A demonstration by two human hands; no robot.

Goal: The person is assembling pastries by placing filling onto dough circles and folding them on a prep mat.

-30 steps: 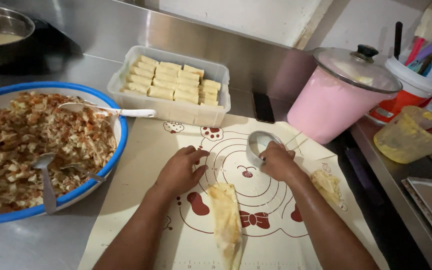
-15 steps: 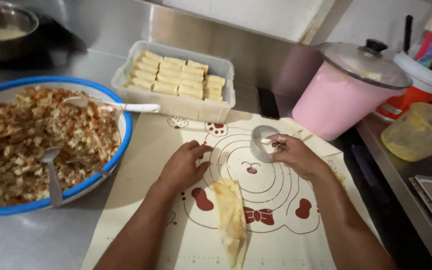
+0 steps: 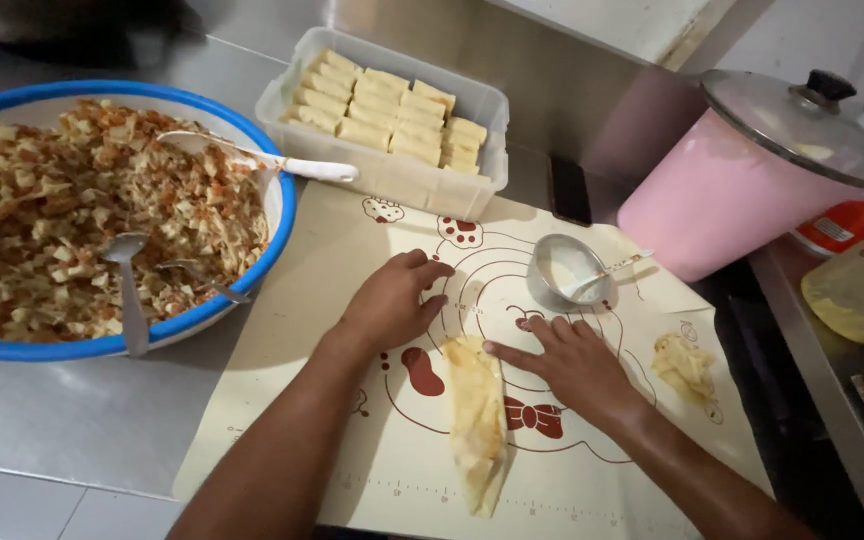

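Both hands are down on the cream baking mat [image 3: 292,330], the one printed with brown circles and a little bow-tie figure, and between them lies a pale yellow wrapper [image 3: 476,418], folded into a long narrow strip that runs from the middle of the mat toward its near edge. The left hand [image 3: 390,303] rests palm-down just left of the strip's top end, fingers loosely curled and holding nothing. The right hand [image 3: 572,365] lies flat with fingers spread, and its fingertips [image 3: 500,349] reach the upper right edge of the wrapper, pressing there, nothing gripped. Just beyond the right hand sits a small metal bowl [image 3: 564,270] with white paste inside and a thin brush or stick [image 3: 614,270] leaning out over its rim. Off to the right on the mat is a small crumpled scrap of wrapper [image 3: 684,366], well apart from the strip. On the left of the steel counter, a big blue-rimmed bowl [image 3: 252,275] is heaped with chopped filling, with a white-handled ladle [image 3: 292,165] and two metal spoons [image 3: 130,290] lying in it. Behind the mat a clear plastic tub [image 3: 392,180] holds neat rows of finished rolls [image 3: 392,120], and a pink pot [image 3: 722,200] with a glass lid [image 3: 792,125] stands at the right.
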